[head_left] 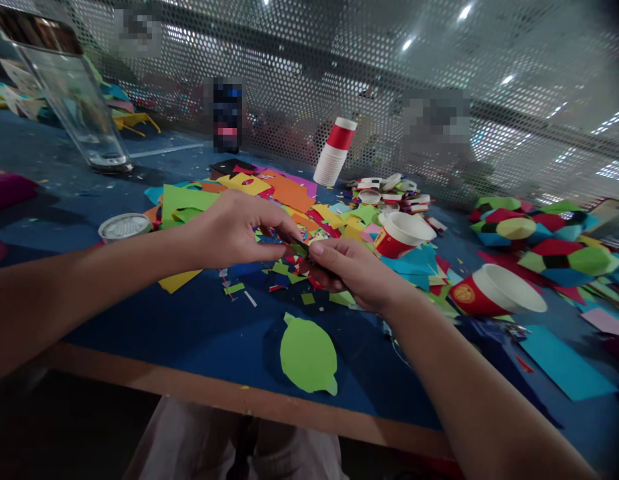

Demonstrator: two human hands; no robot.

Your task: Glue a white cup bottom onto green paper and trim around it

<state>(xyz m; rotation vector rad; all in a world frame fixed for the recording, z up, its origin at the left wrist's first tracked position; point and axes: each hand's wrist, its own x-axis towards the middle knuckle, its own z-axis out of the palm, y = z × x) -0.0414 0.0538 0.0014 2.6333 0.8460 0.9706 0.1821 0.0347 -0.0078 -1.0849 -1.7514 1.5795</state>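
My left hand (229, 230) reaches in over the paper scraps with its thumb and index finger curved toward each other. Their tips meet a small dark, flat piece (300, 245) with some green beside it; its exact kind is hard to make out. From the other side my right hand (347, 267) pinches the same piece between thumb and bent fingers. Closer to the table's front edge lies a light green paper cutout (308, 355), rounded with a small tab at each end. Tiny green and white paper bits (282, 268) are scattered just under the hands.
Coloured paper sheets (289, 191) are heaped beyond the hands. Red-and-white paper cups (497, 290) stand at the right, with a cup stack (335, 152) farther back. A glass bottle (72, 100) and round lid (124, 227) are left. A perforated screen (299, 67) closes the back.
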